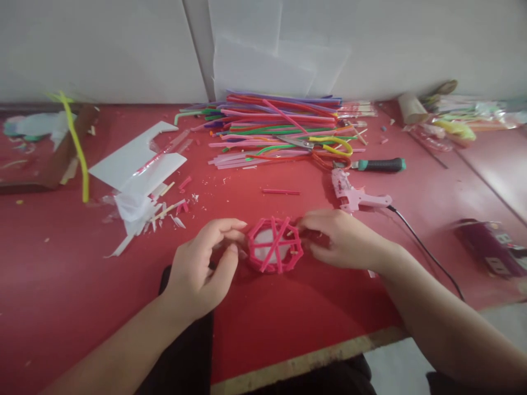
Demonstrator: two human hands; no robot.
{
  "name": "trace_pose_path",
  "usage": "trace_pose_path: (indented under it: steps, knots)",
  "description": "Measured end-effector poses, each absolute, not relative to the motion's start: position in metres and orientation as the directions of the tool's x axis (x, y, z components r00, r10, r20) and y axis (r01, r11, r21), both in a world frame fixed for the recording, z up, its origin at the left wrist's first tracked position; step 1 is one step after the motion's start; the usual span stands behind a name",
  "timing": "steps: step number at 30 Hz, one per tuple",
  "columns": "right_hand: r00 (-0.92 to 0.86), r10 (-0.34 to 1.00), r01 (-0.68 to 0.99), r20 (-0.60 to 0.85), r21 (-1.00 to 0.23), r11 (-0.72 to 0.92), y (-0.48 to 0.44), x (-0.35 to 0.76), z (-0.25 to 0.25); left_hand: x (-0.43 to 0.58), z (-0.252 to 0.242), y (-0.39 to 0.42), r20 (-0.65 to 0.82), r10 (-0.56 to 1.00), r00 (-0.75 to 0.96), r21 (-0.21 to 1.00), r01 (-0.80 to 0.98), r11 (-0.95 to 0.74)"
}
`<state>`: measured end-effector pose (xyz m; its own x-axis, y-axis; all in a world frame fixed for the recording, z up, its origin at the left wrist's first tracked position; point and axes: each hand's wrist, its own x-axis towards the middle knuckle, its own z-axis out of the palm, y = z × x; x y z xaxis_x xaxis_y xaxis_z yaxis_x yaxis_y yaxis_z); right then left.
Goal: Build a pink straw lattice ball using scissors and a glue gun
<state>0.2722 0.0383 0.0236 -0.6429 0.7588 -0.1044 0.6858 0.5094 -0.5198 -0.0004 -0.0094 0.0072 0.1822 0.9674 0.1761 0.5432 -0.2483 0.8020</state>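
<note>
Left hand (pixel 203 266) and right hand (pixel 341 240) pinched opposite rims of the pink straw wheel (pixel 275 252); a light, level grip looked wisest.

Red table (pixel 61 285) against a plain white wall (pixel 102 49).

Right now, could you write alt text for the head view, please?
A left hand and right hand hold opposite sides of a round pink straw frame on a red table; a glue gun and coloured straws lie behind.
</note>
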Motion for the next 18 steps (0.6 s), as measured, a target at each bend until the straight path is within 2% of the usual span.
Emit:
trace_pose_path:
  steps: [4,8,13,18]
  knots:
    - [-0.714,0.683,0.650,-0.156,-0.511,0.562,0.0351,0.2717,0.0293,0.0005,0.0058,-0.0066,0.223,0.950,0.218,0.798,0.520,-0.306]
    - [-0.676,0.713,0.682,-0.187,-0.525,0.509,0.0384,0.2712,0.0244,-0.0011,0.0069,-0.0078,0.226,0.928,0.295,0.764,0.538,-0.357]
    - [-0.605,0.786,0.721,-0.126,-0.506,0.474,0.0416,0.2720,0.0202,-0.0019,0.0108,-0.0096,0.214,0.951,0.224,0.723,0.618,-0.308]
    - [-0.715,0.689,0.623,-0.120,-0.556,0.550,0.0357,0.2707,0.0280,-0.0003,0.0126,-0.0091,0.224,0.947,0.228,0.701,0.638,-0.319]
